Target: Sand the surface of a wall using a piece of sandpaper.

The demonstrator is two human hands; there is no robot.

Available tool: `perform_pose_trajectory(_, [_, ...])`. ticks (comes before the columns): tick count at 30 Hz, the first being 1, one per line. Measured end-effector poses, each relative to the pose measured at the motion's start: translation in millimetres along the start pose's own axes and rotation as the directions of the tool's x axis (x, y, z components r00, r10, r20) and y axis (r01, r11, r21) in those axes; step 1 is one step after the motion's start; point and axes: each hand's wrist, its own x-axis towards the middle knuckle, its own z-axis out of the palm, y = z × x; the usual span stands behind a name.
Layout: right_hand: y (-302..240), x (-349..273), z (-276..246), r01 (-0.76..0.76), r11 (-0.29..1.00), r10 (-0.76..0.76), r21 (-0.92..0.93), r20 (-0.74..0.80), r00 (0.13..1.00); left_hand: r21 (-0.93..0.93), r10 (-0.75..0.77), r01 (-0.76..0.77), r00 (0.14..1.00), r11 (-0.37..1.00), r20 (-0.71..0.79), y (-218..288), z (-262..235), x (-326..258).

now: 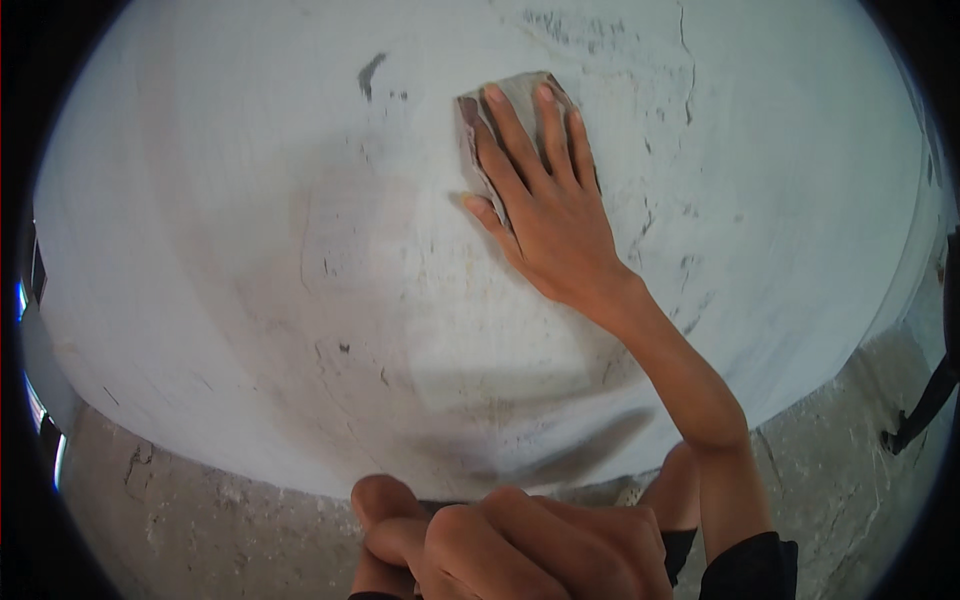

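Head view: a folded grey-brown sheet (520, 95) is pressed flat against a white, dark-scuffed wall (250, 130) by the right hand (565, 225). Its fingers (515, 145) are extended and slightly parted over the sheet; the thumb is held apart, beside the sheet's left edge. Among bare limbs (560, 550) at the lower edge, the left hand's finger state cannot be determined.
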Motion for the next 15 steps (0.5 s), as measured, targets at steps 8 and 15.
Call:
perform_pose_trajectory(8, [14.9,6.9,-8.8,0.077,0.996,-0.076,-0.046,0.025,0.997,0.212,0.162,-0.188,0.977,0.959,0.137,1.6,6.4,-15.3])
perform_pose_trajectory(15, [9.3,9.2,-6.6,0.018,0.998,-0.018,-0.065,0.0,1.0,0.995,0.044,-0.096,0.994,-0.015,0.096,35.6,-82.7,0.9])
